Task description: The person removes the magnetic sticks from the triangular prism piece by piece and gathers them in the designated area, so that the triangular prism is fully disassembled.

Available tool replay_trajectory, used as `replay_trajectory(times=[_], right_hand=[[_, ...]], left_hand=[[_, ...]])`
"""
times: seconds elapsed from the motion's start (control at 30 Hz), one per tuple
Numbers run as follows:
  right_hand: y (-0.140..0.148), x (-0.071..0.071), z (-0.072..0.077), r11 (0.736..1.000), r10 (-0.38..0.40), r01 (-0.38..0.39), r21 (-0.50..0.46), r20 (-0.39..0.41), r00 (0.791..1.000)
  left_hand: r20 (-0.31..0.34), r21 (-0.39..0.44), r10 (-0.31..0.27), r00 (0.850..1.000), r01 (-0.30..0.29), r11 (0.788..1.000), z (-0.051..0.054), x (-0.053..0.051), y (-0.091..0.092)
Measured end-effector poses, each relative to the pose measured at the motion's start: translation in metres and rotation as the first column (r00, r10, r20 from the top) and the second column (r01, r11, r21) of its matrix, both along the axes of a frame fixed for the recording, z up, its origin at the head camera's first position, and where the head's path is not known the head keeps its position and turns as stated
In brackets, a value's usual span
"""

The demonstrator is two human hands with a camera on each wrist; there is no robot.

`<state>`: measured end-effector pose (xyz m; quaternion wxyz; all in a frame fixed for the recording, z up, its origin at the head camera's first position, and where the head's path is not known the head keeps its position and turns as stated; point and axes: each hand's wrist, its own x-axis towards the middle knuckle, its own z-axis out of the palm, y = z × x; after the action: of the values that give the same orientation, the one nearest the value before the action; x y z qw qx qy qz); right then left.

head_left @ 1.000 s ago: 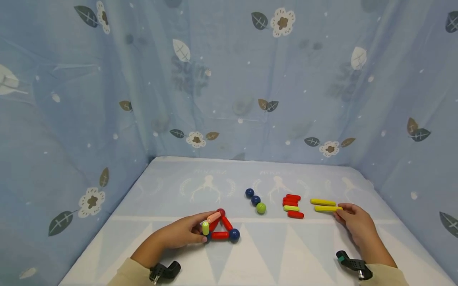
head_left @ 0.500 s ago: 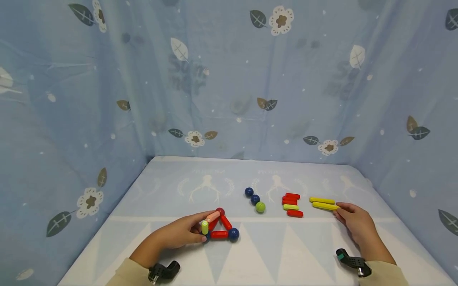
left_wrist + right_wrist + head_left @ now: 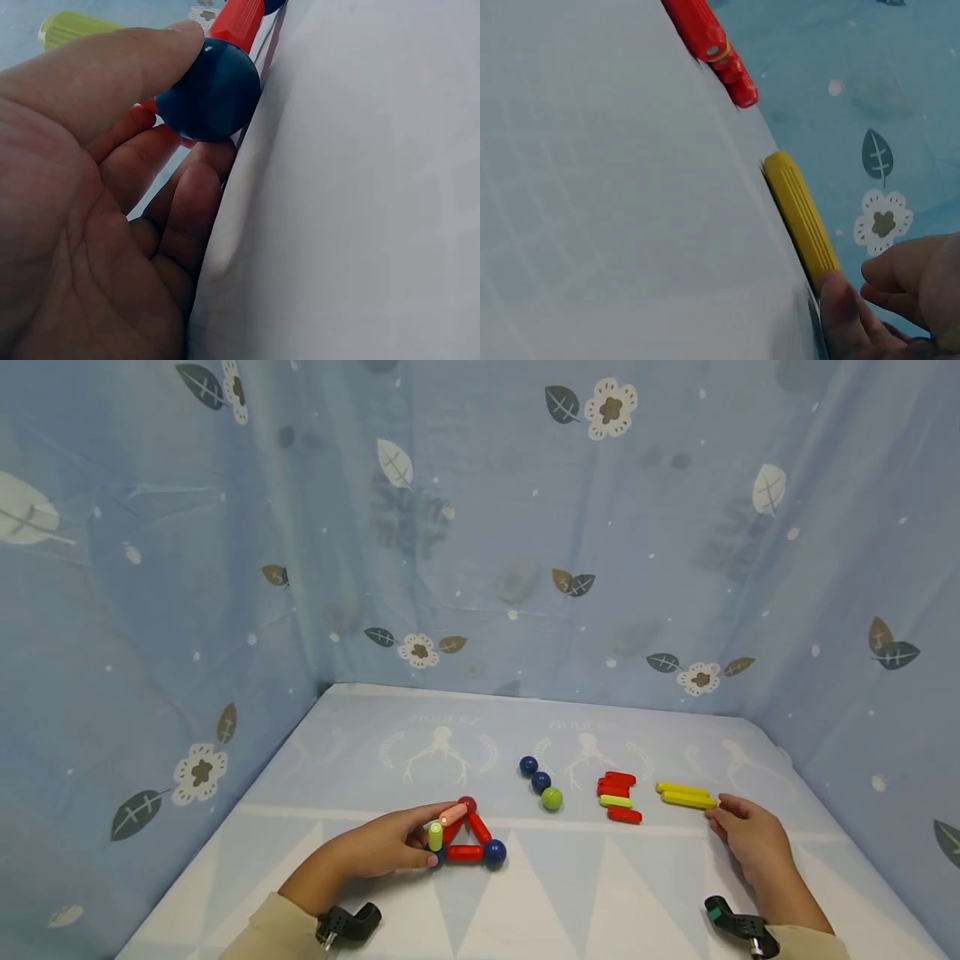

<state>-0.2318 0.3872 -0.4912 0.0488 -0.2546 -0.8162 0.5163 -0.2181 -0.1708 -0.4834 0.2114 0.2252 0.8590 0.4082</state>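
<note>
Pinching blue corner ball (image 3: 214, 94) of triangle frame (image 3: 465, 853) on table (image 3: 540, 902) w/ L hand (image 3: 382, 843), yellow rod (image 3: 686, 800) by its end w/ R hand (image 3: 752, 842), we reckon both light, stiff, prob. slick; best held mid-rod

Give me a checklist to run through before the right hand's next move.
1. Left hand on the frame: ok, it grips the blue ball at one corner.
2. Frame's three sides present: ok, a red rod along each.
3. Right hand at the nearer yellow rod: ok, touching one end.
4. Secure pinch there: cannot tell, the hand covers that end.
5. Rod lifted: not ok, it lies on the table beside the other yellow rod.
</note>
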Motion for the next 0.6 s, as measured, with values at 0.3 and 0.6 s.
replay_trajectory(times=[0.3,0.6], right_hand=[[-0.068,0.016,0.033,0.968,0.189,-0.177,0.175,-0.054,0.98],[-0.147,0.028,0.044,0.884,0.446,-0.424,0.199,-0.082,0.891]], left_hand=[[0.006,0.008,-0.008,1.0,0.008,1.0,0.0,0.0,0.0],[0.011,0.012,-0.012,1.0,0.012,1.0,0.0,-0.001,0.0]])
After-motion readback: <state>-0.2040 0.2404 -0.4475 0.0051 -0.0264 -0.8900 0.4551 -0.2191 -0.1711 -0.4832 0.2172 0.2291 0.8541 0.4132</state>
